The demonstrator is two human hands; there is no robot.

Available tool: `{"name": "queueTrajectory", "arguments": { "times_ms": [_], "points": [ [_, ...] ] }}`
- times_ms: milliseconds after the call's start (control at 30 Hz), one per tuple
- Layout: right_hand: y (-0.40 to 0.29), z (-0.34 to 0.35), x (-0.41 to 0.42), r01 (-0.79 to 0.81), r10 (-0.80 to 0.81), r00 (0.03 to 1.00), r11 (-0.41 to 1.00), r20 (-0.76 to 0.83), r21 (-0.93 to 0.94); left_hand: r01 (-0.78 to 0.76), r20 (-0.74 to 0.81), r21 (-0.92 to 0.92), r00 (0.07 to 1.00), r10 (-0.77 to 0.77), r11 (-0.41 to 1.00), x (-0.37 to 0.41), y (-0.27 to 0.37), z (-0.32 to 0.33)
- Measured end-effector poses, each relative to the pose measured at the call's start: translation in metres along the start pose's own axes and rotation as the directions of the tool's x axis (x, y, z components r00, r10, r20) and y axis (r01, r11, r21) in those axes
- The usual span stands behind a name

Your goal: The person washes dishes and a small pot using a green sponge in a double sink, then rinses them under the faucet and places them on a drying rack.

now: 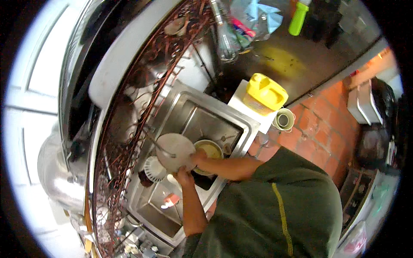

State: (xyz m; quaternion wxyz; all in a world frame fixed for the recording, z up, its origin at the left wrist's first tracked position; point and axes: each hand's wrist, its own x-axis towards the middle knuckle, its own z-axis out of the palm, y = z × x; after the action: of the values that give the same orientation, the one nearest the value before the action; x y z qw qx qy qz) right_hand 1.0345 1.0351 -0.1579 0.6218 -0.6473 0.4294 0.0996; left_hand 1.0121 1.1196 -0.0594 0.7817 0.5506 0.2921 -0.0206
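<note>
A round greyish plate (176, 151) is held tilted over the double-basin steel sink (214, 124), under the thin curved faucet (163, 149). My left hand (184, 176) grips its lower rim, thumb on the face. At the plate's right edge is my right hand (199, 158), blurred, fingers on the rim; whether they close on it or rub it is unclear. Partly hidden by my right forearm, a round pot (214, 145) with a yellowish inside sits in the far basin. A white ribbed container (154, 169) stands beside the plate. A pink sponge (171, 200) lies in the near basin.
A wire dish rack (161, 87) with dishes runs along the sink's back. A yellow jug (266, 93) stands on a white surface right of the sink, next to a pale bucket (284, 119). A whisk (226, 48) and a green handle (298, 19) hang beyond. Terracotta tiles (316, 129) cover the floor.
</note>
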Motion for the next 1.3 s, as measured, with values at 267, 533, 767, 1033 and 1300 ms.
{"name": "queueTrajectory", "arguments": {
  "times_ms": [267, 533, 767, 1033, 1300],
  "points": [
    [-0.129, -0.078, 0.030, 0.317, -0.292, 0.787, 0.947, 0.544, 0.051, 0.190, 0.217, 0.293, 0.941, -0.259, 0.937, 0.024, 0.067, -0.044],
    [-0.062, -0.012, 0.049, 0.323, -0.313, 0.943, 0.942, 0.114, -0.085, 0.144, 0.205, -0.360, 0.976, -0.073, 0.922, -0.034, 0.049, -0.011],
    [-0.051, -0.013, -0.068, 0.119, -0.131, 0.989, 0.976, 0.060, 0.181, -0.085, -0.004, -0.327, 0.996, 0.088, 0.941, -0.011, -0.019, -0.035],
    [-0.113, -0.051, -0.011, 0.317, -0.276, 0.719, 0.947, 0.638, 0.052, 0.015, 0.176, 0.036, 0.984, -0.021, 0.999, 0.008, 0.057, -0.087],
    [-0.066, -0.026, -0.031, -0.208, -0.015, 0.808, 0.928, 0.589, 0.309, 0.021, 0.170, -0.303, 0.985, 0.032, 0.953, -0.038, 0.024, -0.061]
  ]
}}
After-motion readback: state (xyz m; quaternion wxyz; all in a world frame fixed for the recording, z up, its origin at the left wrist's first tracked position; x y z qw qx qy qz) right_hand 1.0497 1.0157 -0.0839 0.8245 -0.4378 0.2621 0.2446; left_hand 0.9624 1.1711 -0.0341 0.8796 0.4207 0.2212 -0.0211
